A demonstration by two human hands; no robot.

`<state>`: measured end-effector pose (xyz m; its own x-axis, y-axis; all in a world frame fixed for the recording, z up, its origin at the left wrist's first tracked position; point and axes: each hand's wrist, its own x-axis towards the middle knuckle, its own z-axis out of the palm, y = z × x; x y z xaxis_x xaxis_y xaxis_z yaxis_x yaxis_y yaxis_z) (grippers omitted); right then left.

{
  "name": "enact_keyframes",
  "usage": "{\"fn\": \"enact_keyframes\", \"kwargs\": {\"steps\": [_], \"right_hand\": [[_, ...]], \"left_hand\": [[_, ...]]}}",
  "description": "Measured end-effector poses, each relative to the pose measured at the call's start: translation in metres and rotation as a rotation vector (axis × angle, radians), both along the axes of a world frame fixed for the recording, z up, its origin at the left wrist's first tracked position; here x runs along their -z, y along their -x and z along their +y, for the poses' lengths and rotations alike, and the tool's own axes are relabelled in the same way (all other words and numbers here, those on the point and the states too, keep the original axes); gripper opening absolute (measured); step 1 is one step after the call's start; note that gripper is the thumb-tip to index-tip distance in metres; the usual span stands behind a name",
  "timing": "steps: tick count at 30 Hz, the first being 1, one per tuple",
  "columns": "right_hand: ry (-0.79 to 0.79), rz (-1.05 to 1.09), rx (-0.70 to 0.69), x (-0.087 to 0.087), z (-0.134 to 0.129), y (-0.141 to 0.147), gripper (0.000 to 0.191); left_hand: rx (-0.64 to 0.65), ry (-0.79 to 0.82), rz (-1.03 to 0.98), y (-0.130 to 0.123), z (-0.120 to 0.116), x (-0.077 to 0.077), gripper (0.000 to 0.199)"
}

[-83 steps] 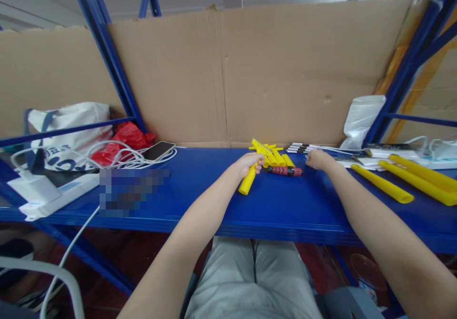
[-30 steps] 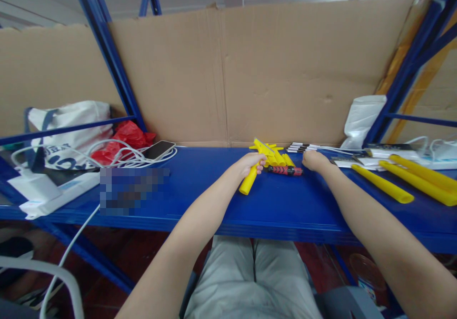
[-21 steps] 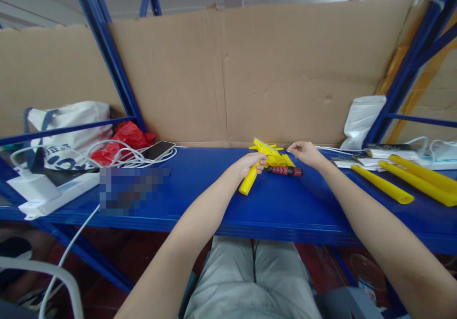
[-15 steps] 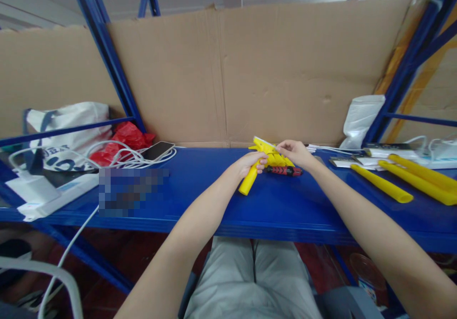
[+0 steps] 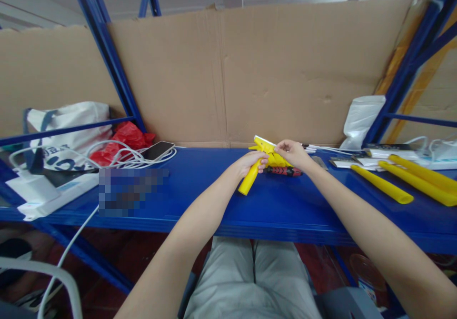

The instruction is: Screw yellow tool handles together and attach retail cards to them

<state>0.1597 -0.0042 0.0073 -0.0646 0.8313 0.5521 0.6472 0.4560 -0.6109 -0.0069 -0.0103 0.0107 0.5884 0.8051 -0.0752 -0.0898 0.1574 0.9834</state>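
My left hand is wrapped round the handle of a yellow tool, whose wide head with a pale edge points up and away from me. At the right end of that head is my right hand, its fingers pinched together; what they hold is too small to make out. More yellow pieces lie just behind and below my hands, partly covered by them. A red and black screwdriver rests on the blue table beside these pieces.
Yellow tubes lie at the right, near small boxes and a white pouch. At the left are a phone, white cables, a red bag, a cloth bag and a power strip. Cardboard stands behind.
My right hand has shifted very slightly left along the tool's head. My left hand keeps its hold, nearly unmoved.
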Motion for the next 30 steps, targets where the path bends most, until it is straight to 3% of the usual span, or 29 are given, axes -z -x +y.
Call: {"fn": "enact_keyframes", "kwargs": {"steps": [6, 11, 17, 22, 26, 30], "right_hand": [[-0.009, 0.066, 0.085, 0.008, 0.008, 0.001, 0.019], [-0.128, -0.156, 0.164, 0.004, 0.005, -0.008, 0.032], [0.314, -0.55, -0.026, -0.014, -0.011, -0.03, 0.038], [0.502, -0.685, -0.102, -0.018, -0.017, -0.039, 0.043], [0.532, -0.664, -0.138, -0.016, -0.019, -0.037, 0.039], [0.57, -0.462, -0.226, -0.016, -0.023, -0.035, 0.038]], "left_hand": [[0.01, 0.0, -0.016, 0.001, 0.001, 0.001, 0.014], [-0.039, 0.027, -0.019, 0.001, 0.001, 0.0, 0.018], [-0.173, 0.053, -0.045, 0.002, 0.004, 0.002, 0.021], [-0.264, 0.063, -0.071, 0.002, 0.005, 0.002, 0.022], [-0.321, 0.08, -0.093, 0.002, 0.007, 0.003, 0.023], [-0.345, 0.096, -0.111, 0.003, 0.01, 0.005, 0.023]]}}
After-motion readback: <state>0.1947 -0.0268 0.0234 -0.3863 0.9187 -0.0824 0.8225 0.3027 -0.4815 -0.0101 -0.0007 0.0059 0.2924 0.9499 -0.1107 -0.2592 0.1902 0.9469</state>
